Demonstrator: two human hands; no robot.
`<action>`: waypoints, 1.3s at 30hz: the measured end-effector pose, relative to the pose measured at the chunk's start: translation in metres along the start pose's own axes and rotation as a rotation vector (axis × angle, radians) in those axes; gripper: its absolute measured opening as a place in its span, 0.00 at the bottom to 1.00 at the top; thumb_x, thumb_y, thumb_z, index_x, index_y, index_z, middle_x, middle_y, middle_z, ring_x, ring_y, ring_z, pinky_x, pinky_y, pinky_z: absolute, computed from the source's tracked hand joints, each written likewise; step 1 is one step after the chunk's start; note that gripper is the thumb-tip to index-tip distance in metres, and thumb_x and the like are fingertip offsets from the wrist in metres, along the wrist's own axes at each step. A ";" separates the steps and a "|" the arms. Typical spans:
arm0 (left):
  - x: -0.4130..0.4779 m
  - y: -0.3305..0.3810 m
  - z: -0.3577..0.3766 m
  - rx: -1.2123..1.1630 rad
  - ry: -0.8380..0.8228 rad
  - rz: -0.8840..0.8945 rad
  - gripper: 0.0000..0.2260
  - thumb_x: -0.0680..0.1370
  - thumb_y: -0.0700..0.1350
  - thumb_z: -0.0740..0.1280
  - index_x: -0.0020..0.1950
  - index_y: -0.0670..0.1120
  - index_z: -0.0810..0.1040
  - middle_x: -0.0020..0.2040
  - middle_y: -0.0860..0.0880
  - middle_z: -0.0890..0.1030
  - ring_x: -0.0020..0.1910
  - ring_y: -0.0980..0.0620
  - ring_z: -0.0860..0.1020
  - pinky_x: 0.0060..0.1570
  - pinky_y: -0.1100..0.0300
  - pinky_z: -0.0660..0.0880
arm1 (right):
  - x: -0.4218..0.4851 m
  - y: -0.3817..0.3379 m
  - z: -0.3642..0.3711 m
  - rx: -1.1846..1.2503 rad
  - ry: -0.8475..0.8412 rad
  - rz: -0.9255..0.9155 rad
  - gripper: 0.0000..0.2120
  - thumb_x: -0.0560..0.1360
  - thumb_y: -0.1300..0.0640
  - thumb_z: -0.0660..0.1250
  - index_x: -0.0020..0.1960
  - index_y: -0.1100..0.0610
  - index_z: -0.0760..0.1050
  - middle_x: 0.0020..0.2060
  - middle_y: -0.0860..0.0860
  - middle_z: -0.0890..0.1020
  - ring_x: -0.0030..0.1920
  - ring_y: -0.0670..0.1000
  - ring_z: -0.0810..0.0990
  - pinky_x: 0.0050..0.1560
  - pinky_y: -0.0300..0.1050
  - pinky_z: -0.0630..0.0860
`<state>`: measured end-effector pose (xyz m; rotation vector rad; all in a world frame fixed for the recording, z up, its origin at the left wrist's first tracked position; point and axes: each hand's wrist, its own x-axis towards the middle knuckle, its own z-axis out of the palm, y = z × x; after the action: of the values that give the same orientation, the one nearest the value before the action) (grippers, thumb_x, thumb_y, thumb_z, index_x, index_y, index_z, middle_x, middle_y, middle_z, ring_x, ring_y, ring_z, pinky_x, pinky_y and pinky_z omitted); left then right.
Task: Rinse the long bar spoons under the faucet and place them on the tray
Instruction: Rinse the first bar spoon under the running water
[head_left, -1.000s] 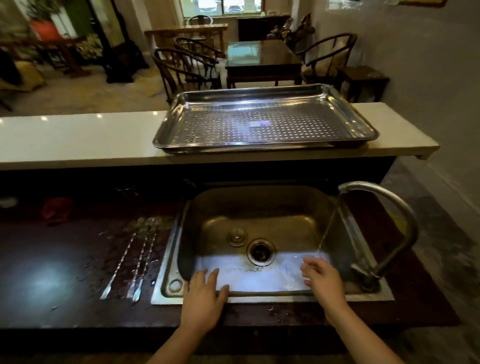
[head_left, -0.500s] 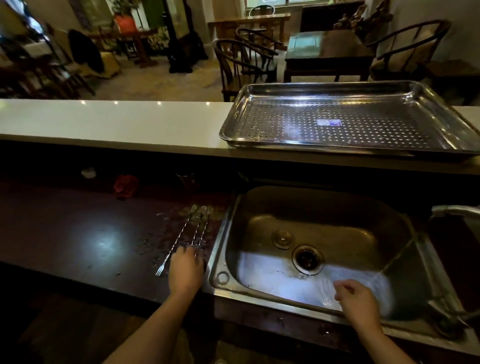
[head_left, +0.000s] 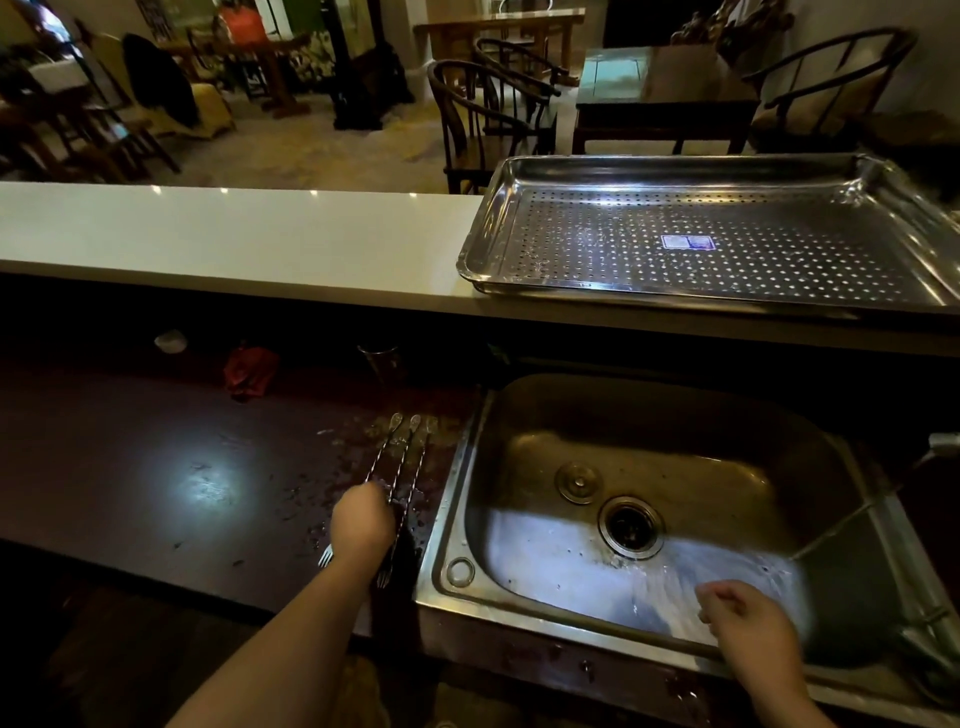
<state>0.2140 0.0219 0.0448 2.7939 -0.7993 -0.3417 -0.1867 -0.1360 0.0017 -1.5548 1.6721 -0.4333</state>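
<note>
open sink basin (head_left: 649, 415), perforated tray (head_left: 727, 291) bare

text: none legible | tray (head_left: 691, 176) sticker (head_left: 687, 242): print too small

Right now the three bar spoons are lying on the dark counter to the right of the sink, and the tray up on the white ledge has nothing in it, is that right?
Not quite. The head view shows the bar spoons on the dark counter to the left of the sink, under the left hand. The tray on the white ledge does hold nothing.
</note>
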 end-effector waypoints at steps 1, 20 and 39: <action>0.001 0.000 -0.001 -0.006 -0.002 -0.003 0.05 0.73 0.37 0.64 0.41 0.41 0.79 0.40 0.41 0.82 0.39 0.40 0.79 0.35 0.55 0.69 | -0.001 -0.001 0.000 -0.008 0.000 0.004 0.08 0.76 0.56 0.71 0.39 0.49 0.80 0.32 0.48 0.84 0.39 0.51 0.82 0.49 0.56 0.79; 0.006 0.001 0.001 -0.191 0.110 -0.059 0.02 0.72 0.39 0.66 0.42 0.40 0.74 0.39 0.43 0.79 0.34 0.46 0.73 0.33 0.55 0.69 | -0.004 -0.012 -0.004 0.061 -0.044 0.044 0.06 0.76 0.61 0.71 0.41 0.53 0.82 0.35 0.53 0.85 0.41 0.55 0.83 0.54 0.58 0.79; -0.062 0.042 0.001 -0.370 0.213 0.296 0.12 0.72 0.36 0.69 0.54 0.44 0.82 0.44 0.49 0.77 0.38 0.52 0.75 0.37 0.58 0.71 | 0.001 0.001 -0.004 0.075 -0.065 -0.028 0.10 0.74 0.62 0.71 0.36 0.52 0.83 0.30 0.47 0.85 0.36 0.52 0.84 0.45 0.52 0.81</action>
<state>0.1415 0.0201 0.0651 2.2839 -0.9680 -0.1214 -0.1907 -0.1378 0.0028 -1.5230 1.5685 -0.4507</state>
